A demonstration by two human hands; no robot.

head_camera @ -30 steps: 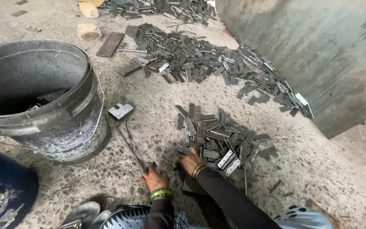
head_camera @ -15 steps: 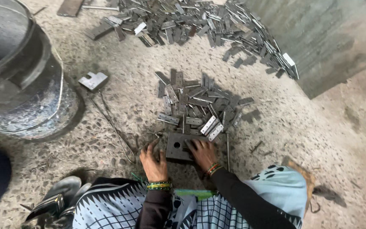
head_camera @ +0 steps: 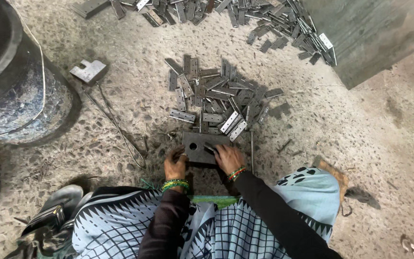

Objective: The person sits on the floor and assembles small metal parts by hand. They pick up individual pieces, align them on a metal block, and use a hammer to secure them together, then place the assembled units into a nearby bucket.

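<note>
You see a dull, dark metal block (head_camera: 201, 148); grey matt metal hinges (head_camera: 219, 93) beyond it; rough speckled concrete floor (head_camera: 360, 144); scuffed metal bucket (head_camera: 15, 91) far left.

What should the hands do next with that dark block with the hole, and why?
Probably the right hand should seat the small metal piece flat on the dark block, while the left hand steadies the block's edge. Both hands already rest on the block, the piece lies on top beside the hole, and the pile of metal pieces lies just beyond.
</note>
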